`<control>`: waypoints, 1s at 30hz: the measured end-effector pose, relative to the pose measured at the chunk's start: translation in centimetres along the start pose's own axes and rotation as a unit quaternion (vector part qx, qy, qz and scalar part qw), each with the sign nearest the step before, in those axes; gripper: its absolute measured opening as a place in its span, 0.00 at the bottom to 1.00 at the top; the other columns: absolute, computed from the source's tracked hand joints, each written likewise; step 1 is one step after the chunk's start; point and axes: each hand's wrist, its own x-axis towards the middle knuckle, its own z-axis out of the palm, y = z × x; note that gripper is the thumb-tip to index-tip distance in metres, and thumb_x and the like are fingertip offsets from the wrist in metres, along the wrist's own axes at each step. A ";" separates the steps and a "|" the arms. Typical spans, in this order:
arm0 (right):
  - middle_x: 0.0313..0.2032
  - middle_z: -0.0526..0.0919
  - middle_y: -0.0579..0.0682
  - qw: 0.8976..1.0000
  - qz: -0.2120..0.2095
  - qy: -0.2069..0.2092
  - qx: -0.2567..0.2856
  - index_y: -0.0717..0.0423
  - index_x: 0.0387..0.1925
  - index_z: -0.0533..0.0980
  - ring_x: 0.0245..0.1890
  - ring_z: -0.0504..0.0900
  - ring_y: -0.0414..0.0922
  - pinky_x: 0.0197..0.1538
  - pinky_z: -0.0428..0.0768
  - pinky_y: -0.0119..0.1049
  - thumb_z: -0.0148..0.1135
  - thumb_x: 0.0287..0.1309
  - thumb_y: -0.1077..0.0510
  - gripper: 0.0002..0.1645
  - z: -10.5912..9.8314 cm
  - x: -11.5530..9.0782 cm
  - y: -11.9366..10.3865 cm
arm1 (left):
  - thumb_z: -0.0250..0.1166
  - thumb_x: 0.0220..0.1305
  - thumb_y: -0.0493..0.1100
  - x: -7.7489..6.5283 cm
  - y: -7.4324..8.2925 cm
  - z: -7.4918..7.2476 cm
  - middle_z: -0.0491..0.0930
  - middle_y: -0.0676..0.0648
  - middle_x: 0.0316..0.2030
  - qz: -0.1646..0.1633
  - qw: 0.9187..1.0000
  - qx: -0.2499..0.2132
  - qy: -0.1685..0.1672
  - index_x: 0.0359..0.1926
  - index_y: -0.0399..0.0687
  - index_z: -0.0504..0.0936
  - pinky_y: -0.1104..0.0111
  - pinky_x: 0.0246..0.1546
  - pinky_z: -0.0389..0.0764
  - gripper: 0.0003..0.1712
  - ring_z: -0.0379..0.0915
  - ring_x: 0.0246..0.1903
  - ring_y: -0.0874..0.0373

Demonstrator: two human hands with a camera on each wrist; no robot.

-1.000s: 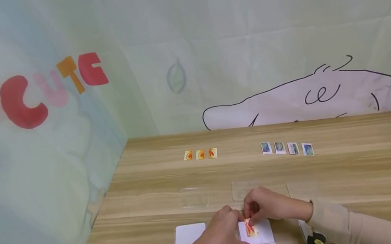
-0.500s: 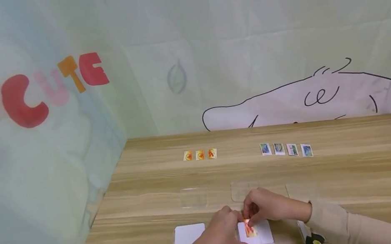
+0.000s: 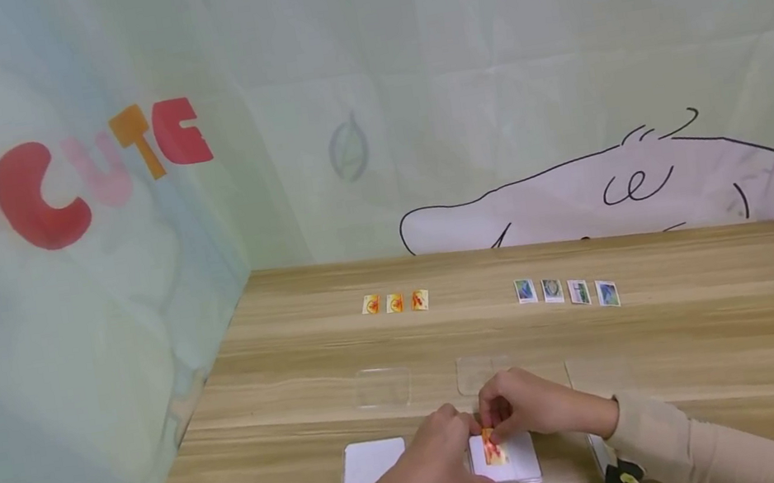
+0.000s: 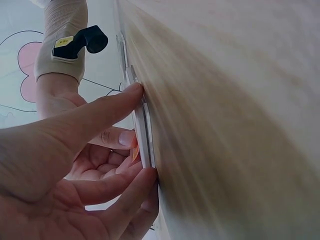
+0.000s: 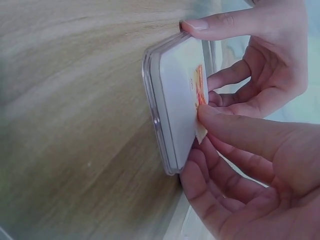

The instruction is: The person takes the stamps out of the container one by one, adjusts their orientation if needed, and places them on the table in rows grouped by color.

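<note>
My left hand (image 3: 424, 465) grips a shallow clear case (image 5: 150, 75) that holds a white card stack (image 3: 525, 463). Its thumb presses the near edge and its fingers lie at the far edge, as the left wrist view also shows. On the white top card lies a small orange-red postage stamp (image 3: 496, 452). My right hand (image 3: 535, 407) pinches this stamp near its far end between thumb and index finger. In the right wrist view the stamp (image 5: 200, 90) lies along the white surface, one end jutting past the card's edge beside the thumb.
Left of the left hand sits another white stack (image 3: 373, 464). Two clear lids (image 3: 381, 371) lie beyond. Farther back are three orange-yellow stamps (image 3: 394, 303) and several blue-green stamps (image 3: 552, 290). Another case (image 3: 602, 455) is partly hidden under the right sleeve.
</note>
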 end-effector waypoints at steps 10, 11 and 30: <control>0.26 0.82 0.41 1.000 0.007 -0.003 0.019 0.59 0.28 0.82 0.25 0.74 0.32 0.30 0.76 0.27 0.70 0.53 0.72 0.07 -0.5 0.0 0.0 | 0.85 0.36 0.53 0.0 -0.2 0.1 0.79 0.52 0.34 0.007 1.000 0.000 0.005 0.43 0.41 0.86 0.72 0.39 0.76 0.32 0.71 0.37 0.64; 0.26 0.82 0.42 1.000 0.004 -0.004 0.021 0.59 0.28 0.82 0.25 0.74 0.32 0.30 0.76 0.28 0.70 0.54 0.72 0.06 -0.6 0.0 0.0 | 0.85 0.36 0.53 0.0 -0.2 0.2 0.79 0.53 0.34 0.007 1.000 0.001 0.006 0.42 0.41 0.86 0.72 0.39 0.75 0.33 0.71 0.37 0.64; 0.25 0.84 0.46 0.996 0.002 -0.019 0.092 0.63 0.29 0.83 0.21 0.76 0.37 0.25 0.78 0.30 0.67 0.58 0.70 0.03 -2.1 -0.1 0.8 | 0.86 0.34 0.53 0.0 -0.1 0.2 0.79 0.52 0.34 0.004 1.000 0.007 0.008 0.42 0.41 0.86 0.72 0.39 0.76 0.33 0.71 0.36 0.64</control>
